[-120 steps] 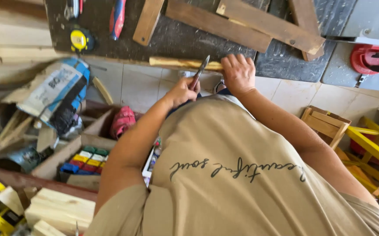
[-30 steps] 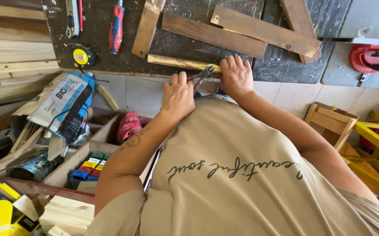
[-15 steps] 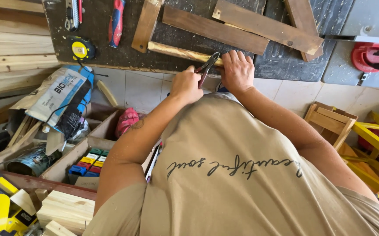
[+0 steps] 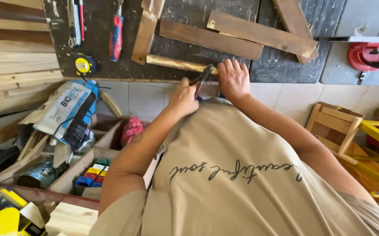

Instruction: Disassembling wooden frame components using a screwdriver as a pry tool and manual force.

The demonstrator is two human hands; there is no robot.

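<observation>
1. The wooden strip [image 4: 178,64] was a pale, slim, rounded length of wood with a rough yellowish face. It lay along the near edge of the dark worktop [image 4: 97,43], slanting slightly from upper left to lower right.
2. The right hand [image 4: 233,80] lay flat on the strip's right end, fingers spread forward and pressing down, so that this end was hidden beneath the palm.
3. The left hand [image 4: 183,98] was curled shut round the handles of a pair of dark pliers [image 4: 201,78], which pointed up towards the strip just beside the right hand.
4. The pliers' tip met the strip near the worktop's near edge; whether it gripped a nail or only touched the wood could not be made out.
5. Farther back on the worktop lay several brown wooden battens [image 4: 211,38], some overlapping, the rightmost cut off by the top of the view.
6. Towards the worktop's left edge lay a red-handled screwdriver [image 4: 116,37] and a yellow tape measure [image 4: 84,65]; the screwdriver's tip ran out of view.
7. The person's beige shirt [image 4: 250,175] filled the lower middle and hid the floor below the hands.
8. On the floor to the left stood a wooden box [image 4: 73,172] with small coloured blocks; a white-and-blue bag [image 4: 65,109] lay beside it, partly crumpled.
9. A red tool [image 4: 371,54] at the far right was only partly in view.
</observation>
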